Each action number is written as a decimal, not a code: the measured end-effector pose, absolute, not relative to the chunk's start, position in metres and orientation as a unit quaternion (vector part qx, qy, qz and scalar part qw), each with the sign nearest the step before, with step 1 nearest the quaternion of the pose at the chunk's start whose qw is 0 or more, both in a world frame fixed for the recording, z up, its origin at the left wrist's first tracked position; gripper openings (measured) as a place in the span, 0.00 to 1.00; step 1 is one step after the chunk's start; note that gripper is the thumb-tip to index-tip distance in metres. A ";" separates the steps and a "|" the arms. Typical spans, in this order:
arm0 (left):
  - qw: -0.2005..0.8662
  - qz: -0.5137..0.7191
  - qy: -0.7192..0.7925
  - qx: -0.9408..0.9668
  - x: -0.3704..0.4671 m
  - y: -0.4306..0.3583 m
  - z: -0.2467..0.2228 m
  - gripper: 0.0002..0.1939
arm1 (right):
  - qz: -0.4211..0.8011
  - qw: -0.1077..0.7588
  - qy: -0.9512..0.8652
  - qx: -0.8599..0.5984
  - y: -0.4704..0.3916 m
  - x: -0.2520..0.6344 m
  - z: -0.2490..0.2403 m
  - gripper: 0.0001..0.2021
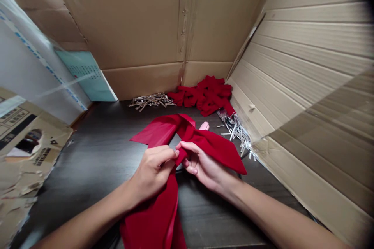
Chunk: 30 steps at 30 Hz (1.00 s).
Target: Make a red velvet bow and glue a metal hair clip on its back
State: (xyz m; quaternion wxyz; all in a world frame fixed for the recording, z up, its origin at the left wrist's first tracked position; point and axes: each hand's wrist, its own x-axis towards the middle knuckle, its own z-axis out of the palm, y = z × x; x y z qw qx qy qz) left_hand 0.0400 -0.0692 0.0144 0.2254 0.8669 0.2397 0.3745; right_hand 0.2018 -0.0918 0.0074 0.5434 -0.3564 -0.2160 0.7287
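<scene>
A wide red ribbon (pixel 152 218) of velvety cloth hangs over the front of the dark table, and its pointed tails spread to the left and right beyond my hands. My left hand (pixel 157 167) is closed, pinching the cloth near the middle. Close beside it, my right hand (pixel 200 163) holds a small folded part of the same red cloth between thumb and fingers. The two hands almost touch. Just behind the ribbon lies a small pink object (pixel 204 126), partly covered by the cloth.
At the back of the dark table (pixel 102 144) lie a pile of metal clips (pixel 152 100) and a heap of red cloth pieces (pixel 207 95). More silvery clips (pixel 238 130) lie at the right. Cardboard walls (pixel 140 19) enclose the back and sides; a light-blue sheet (pixel 87 76) stands at the left.
</scene>
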 end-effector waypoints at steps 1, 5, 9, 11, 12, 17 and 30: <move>0.210 0.368 0.229 0.876 0.039 -0.069 0.015 0.10 | 0.730 0.545 -0.213 -0.353 -0.091 0.202 0.007 0.12; 0.176 0.343 0.205 0.900 0.037 -0.067 0.018 0.12 | 0.735 0.546 -0.193 -0.353 -0.091 0.202 0.007 0.11; 0.188 0.339 0.195 0.901 0.036 -0.066 0.019 0.12 | 0.736 0.543 -0.187 -0.358 -0.091 0.203 0.009 0.12; 0.204 0.340 0.191 0.898 0.036 -0.064 0.019 0.12 | 0.736 0.542 -0.190 -0.358 -0.091 0.204 0.009 0.13; 0.210 0.339 0.191 0.897 0.036 -0.064 0.018 0.13 | 0.736 0.542 -0.191 -0.357 -0.091 0.204 0.009 0.13; 0.185 0.316 0.186 0.912 0.034 -0.063 0.018 0.13 | 0.734 0.551 -0.195 -0.345 -0.091 0.204 0.007 0.13; 0.228 0.332 0.204 0.893 0.034 -0.062 0.019 0.08 | 0.738 0.538 -0.209 -0.349 -0.093 0.209 0.014 0.12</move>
